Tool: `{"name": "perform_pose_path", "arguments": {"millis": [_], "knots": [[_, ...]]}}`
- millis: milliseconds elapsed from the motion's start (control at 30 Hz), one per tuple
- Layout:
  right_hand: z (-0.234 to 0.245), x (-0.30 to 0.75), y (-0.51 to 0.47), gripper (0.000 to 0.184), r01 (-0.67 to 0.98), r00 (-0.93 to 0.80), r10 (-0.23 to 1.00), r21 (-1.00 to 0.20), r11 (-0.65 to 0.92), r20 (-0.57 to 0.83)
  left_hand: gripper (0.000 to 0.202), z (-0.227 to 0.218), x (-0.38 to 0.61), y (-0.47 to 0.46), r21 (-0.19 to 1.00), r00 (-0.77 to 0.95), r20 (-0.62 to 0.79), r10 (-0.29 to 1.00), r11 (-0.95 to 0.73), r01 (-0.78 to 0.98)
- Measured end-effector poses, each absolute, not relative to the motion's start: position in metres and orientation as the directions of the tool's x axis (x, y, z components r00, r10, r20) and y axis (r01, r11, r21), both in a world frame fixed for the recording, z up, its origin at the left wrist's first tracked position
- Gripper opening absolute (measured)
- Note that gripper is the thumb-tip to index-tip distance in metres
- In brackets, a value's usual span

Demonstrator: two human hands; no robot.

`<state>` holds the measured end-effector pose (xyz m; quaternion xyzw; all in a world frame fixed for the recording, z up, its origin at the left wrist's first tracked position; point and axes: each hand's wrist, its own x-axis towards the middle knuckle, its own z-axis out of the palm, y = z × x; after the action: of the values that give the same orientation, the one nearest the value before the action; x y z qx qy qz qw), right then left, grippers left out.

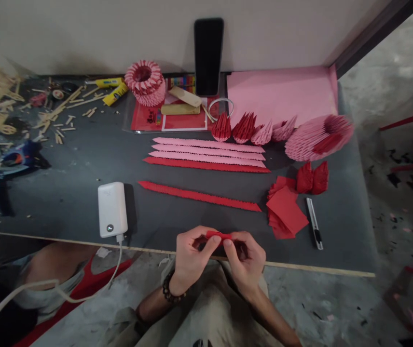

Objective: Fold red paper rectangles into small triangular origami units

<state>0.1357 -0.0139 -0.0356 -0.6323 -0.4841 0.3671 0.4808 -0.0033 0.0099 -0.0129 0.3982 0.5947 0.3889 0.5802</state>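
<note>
My left hand and my right hand meet over the near edge of the grey table. Together they pinch a small folded red paper piece, one hand on each end. A beaded bracelet circles my left wrist. Just beyond my right hand lies a stack of red paper squares. A long red chain of folded pieces stretches across the table ahead of my hands.
Farther back lie three pink strips and one red strip, folded red and pink clusters, a round pink paper form, a pink sheet, an upright phone, a utility knife and a white power bank. Wooden sticks and glue tubes litter the far left.
</note>
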Motion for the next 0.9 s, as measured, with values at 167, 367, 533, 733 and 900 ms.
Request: {"name": "perform_pose_path", "arguments": {"millis": [167, 367, 533, 733, 900], "knots": [[-0.038, 0.134, -0.014, 0.013, 0.219, 0.319, 0.945, -0.976, 0.005, 0.076, 0.017, -0.018, 0.004, 0.005, 0.908, -0.047, -0.413, 0.910, 0.407, -0.096], [-0.047, 0.137, -0.016, 0.023, 0.332, 0.264, 0.916, -0.920, 0.209, 0.303, 0.018, -0.023, 0.007, 0.002, 0.899, -0.086, -0.419, 0.904, 0.400, -0.180], [-0.057, 0.146, -0.022, 0.051, 0.519, 0.111, 0.881, -0.783, 0.343, 0.459, 0.021, -0.018, 0.007, 0.005, 0.877, -0.083, -0.457, 0.885, 0.433, -0.208], [-0.064, 0.158, -0.024, 0.049, 0.538, 0.038, 0.879, -0.751, 0.383, 0.476, 0.021, -0.016, 0.006, 0.008, 0.860, -0.044, -0.490, 0.871, 0.475, -0.187], [-0.065, 0.165, -0.022, 0.049, 0.523, -0.027, 0.865, -0.730, 0.440, 0.501, 0.020, -0.017, 0.004, 0.010, 0.854, -0.003, -0.497, 0.868, 0.488, -0.181]]}}
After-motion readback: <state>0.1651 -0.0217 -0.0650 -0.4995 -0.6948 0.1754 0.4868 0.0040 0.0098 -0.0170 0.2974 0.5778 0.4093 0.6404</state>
